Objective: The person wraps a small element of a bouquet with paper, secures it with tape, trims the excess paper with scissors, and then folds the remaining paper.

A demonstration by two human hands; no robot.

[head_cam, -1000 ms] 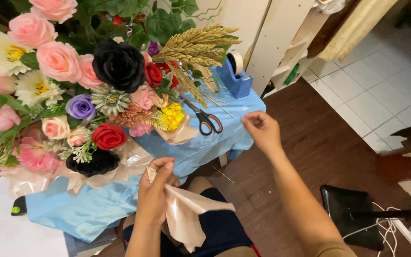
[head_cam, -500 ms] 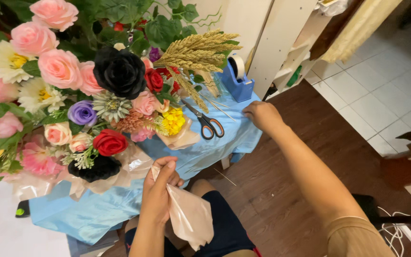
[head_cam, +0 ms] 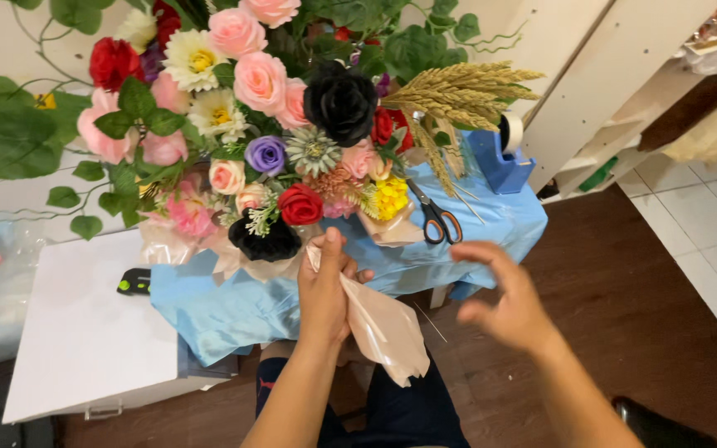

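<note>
My left hand (head_cam: 325,286) grips a strip of glossy beige wrapping paper (head_cam: 379,328) that hangs down toward my lap. It holds the paper at the front edge of a large bouquet (head_cam: 280,141) of pink, red, black and purple flowers with daisies and golden wheat stalks. The bouquet lies on light blue wrapping paper (head_cam: 234,303) spread over the table. My right hand (head_cam: 504,294) hovers to the right with fingers spread and nothing in it, just below the scissors (head_cam: 437,217) with orange and black handles.
A blue tape dispenser (head_cam: 499,158) stands at the table's back right. A small black and green tool (head_cam: 133,282) lies at the left by a white board (head_cam: 85,332). White shelving (head_cam: 616,99) rises at the right over a dark wooden floor.
My right hand has come back from the table's edge near the scissors toward me and opened. My left hand has lifted the beige paper closer to the bouquet.
</note>
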